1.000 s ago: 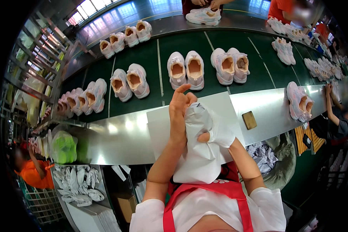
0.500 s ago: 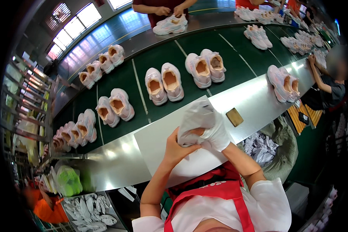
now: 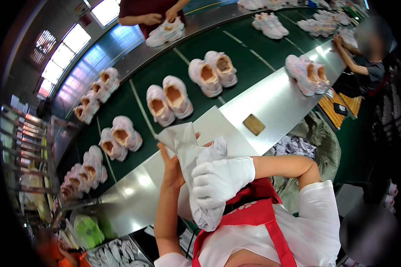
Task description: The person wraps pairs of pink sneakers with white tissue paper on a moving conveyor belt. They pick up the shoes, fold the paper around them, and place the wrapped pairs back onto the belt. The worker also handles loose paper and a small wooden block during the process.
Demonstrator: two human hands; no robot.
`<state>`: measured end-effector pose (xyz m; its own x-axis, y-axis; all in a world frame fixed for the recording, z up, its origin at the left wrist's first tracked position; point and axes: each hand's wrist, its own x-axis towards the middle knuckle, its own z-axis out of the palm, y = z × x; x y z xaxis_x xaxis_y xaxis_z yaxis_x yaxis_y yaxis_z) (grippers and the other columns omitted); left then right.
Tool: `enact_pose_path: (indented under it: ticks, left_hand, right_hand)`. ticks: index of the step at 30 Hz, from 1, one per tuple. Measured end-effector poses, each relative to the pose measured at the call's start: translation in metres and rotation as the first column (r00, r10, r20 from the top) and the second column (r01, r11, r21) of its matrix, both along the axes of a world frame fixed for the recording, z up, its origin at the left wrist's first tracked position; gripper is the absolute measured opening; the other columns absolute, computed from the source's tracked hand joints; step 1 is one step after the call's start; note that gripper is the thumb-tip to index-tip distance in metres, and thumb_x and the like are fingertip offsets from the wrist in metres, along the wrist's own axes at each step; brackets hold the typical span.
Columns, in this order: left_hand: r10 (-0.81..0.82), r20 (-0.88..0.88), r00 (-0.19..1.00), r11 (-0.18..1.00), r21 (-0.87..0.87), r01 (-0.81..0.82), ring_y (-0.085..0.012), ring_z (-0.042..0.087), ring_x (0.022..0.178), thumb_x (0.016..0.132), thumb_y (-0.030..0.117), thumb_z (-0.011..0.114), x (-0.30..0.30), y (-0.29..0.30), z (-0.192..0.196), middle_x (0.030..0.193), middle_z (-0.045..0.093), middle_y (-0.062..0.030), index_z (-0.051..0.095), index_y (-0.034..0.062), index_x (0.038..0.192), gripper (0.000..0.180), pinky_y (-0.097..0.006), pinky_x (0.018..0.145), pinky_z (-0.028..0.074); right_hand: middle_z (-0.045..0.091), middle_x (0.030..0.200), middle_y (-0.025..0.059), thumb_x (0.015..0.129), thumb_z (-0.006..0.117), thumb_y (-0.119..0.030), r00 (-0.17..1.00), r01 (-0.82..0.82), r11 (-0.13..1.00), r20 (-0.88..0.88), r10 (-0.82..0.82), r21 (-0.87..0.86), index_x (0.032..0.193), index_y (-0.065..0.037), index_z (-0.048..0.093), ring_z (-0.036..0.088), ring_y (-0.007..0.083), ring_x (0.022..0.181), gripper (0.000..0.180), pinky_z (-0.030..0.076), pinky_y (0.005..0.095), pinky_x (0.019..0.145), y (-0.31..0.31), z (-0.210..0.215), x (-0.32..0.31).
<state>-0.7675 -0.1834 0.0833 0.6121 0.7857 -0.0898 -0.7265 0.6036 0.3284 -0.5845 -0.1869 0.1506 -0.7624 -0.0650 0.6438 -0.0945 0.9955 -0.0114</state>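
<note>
A crumpled sheet of thin white paper [image 3: 182, 141] stretches between my hands, close to my red apron. My bare left hand [image 3: 173, 169] holds its upper part, with fingertips showing on both sides. My right hand [image 3: 223, 180], in a white glove, is closed in a fist around the paper's lower part, and a bunched end hangs below it. Under my hands a flat white board [image 3: 216, 129] lies on the metal table. On the green belt beyond stand two pairs of pale pink-white sneakers [image 3: 177, 95] [image 3: 208, 78].
A brown block [image 3: 254, 124] lies on the metal ledge [image 3: 276, 100]. To the right are a sack [image 3: 327, 155] of crumpled paper and a sneaker pair [image 3: 305, 75]. More sneakers [image 3: 120, 135] line the belt's left. Co-workers stand across the belt and at far right.
My right hand has come down toward my apron and closed into a fist on the paper. The paper now hangs lengthwise between both hands. My view has shifted right.
</note>
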Motion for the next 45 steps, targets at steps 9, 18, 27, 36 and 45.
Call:
enact_pose_path:
  ticks: [9,18,27,36,45]
  left_hand:
    - [0.346,-0.673,0.653,0.934,0.315,-0.17,-0.0093,0.057,0.073,0.091,0.052,0.05,0.021,0.007,0.004,0.083,0.059,-0.002,0.057,0.0036,0.106,0.051,-0.022,0.065,0.047]
    - [0.448,-0.581,0.679,0.793,0.61,-0.002,-0.0187,0.049,0.114,0.089,0.06,0.044,-0.013,0.013,0.01,0.122,0.053,-0.0089,0.042,0.0028,0.131,0.071,-0.033,0.098,0.038]
    - [0.742,-0.509,0.436,0.656,0.685,-0.317,-0.0136,0.054,0.1,0.092,0.021,0.058,-0.001,0.024,0.004,0.112,0.056,-0.0068,0.048,-0.0004,0.119,0.036,-0.027,0.089,0.041]
    - [0.849,-0.488,0.204,0.525,0.727,-0.443,-0.0163,0.049,0.103,0.096,0.033,0.045,0.004,0.037,0.003,0.113,0.053,-0.0118,0.043,-0.0017,0.117,0.041,-0.028,0.089,0.039]
    - [0.702,-0.272,0.658,0.711,0.334,-0.619,-0.0198,0.058,0.07,0.09,0.039,0.059,0.016,0.094,0.008,0.06,0.047,-0.0023,0.047,0.0105,0.067,0.039,-0.034,0.077,0.048]
  right_hand:
    - [0.058,0.079,0.0064,0.058,0.068,-0.022,0.94,0.209,0.928,-0.198,-0.278,-0.308,0.072,-0.011,0.059,0.059,0.0254,0.079,0.02,0.045,0.034,0.072,0.011,0.005,-0.006]
    - [0.061,0.086,0.0148,0.064,0.077,-0.028,0.907,0.305,0.381,0.145,-0.395,-0.873,0.102,-0.004,0.055,0.061,0.0318,0.079,0.05,0.048,0.0365,0.071,0.053,-0.038,-0.006]
    - [0.051,0.119,0.0209,0.066,0.078,-0.025,0.691,0.657,0.457,0.237,-0.682,-0.6,0.135,-0.004,0.032,0.054,0.0345,0.104,0.086,0.047,0.0419,0.081,0.027,-0.021,-0.028]
    - [0.057,0.107,0.0227,0.069,0.072,-0.014,0.848,0.29,0.348,0.071,-0.525,-0.892,0.133,-0.004,0.03,0.058,0.0391,0.096,0.077,0.048,0.0417,0.082,0.033,-0.057,-0.062]
    - [0.057,0.106,0.0207,0.073,0.068,-0.017,0.782,0.476,0.313,0.232,-0.578,-0.822,0.128,-0.006,0.04,0.059,0.0371,0.095,0.063,0.049,0.0386,0.081,0.052,-0.028,-0.031]
